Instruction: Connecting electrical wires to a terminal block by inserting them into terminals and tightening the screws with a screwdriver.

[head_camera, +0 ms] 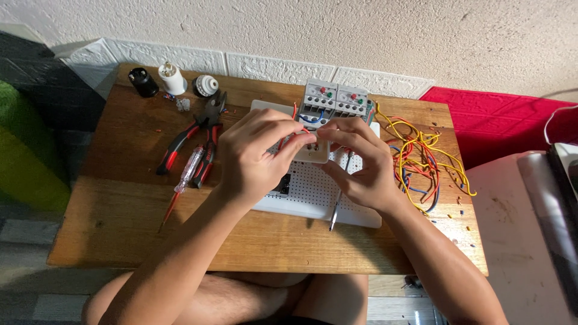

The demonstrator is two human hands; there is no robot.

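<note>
At the middle of the surface (120, 241), on a white perforated board (313, 198), sits a small cream-coloured block (314, 153) with dark terminal holes, and both hands meet over it. The left hand (256, 153) comes in from the near left, its fingers (295, 141) pinched narrow on a red wire (294, 112) that rises up from the block's left end. The right hand (361, 162) comes from the near right, its fingers (343, 135) closed on the block's right end. A thin screwdriver (337, 201) lies under that hand's palm, its long axis running near to far, tip toward the person; whether the hand grips it cannot be told. The block lies just beyond both sets of fingertips, long axis left to right, with the two hands about equally close.

Just beyond the block stand two grey relays (334, 99) with red and green buttons. To the right lies a tangle of yellow, red and blue wires (421, 159). To the left lie red-handled pliers (192, 138) and a clear-handled tester screwdriver (183, 177). At the far left corner stand a black plug (143, 82), a white plug (171, 78) and a third round fitting (206, 85).
</note>
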